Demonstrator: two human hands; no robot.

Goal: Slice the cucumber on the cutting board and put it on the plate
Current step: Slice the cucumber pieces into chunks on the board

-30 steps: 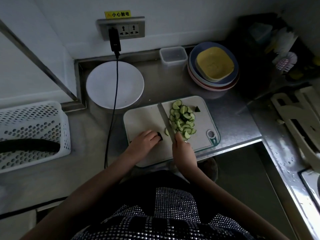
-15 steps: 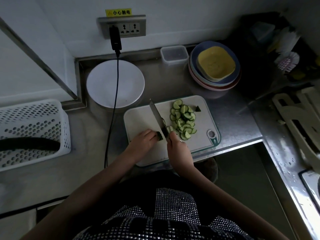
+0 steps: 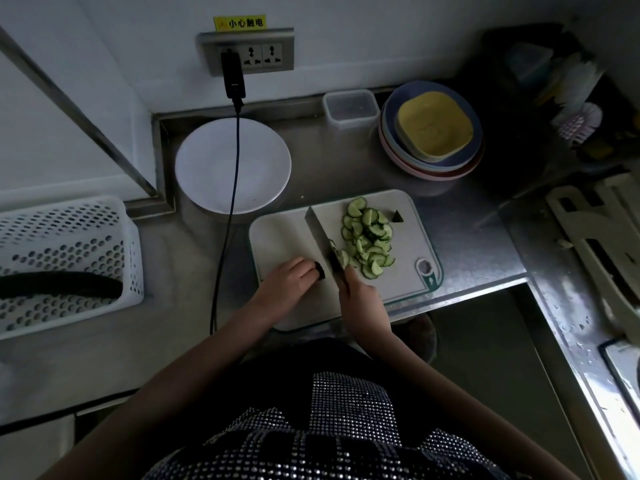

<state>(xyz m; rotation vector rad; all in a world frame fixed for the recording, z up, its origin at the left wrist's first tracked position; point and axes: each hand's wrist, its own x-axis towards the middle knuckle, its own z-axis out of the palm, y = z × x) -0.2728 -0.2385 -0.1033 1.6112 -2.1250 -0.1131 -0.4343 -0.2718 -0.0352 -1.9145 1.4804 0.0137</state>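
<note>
Dim kitchen, steel counter (image 3: 460, 237), white wall (image 3: 381, 36), wall socket (image 3: 247, 51)

— The cucumber slices (image 3: 367, 235) are showing pale green with dark rims on the white cutting board (image 3: 287, 237).

— And that yellow dish (image 3: 434, 125) is sitting on blue and pink plates (image 3: 408, 164).

Left hand (image 3: 289, 282): palm down, fingers (image 3: 304, 266) curled, pinching something small.
Right hand (image 3: 360, 299): curled around a handle, forearm angled inward.
</note>
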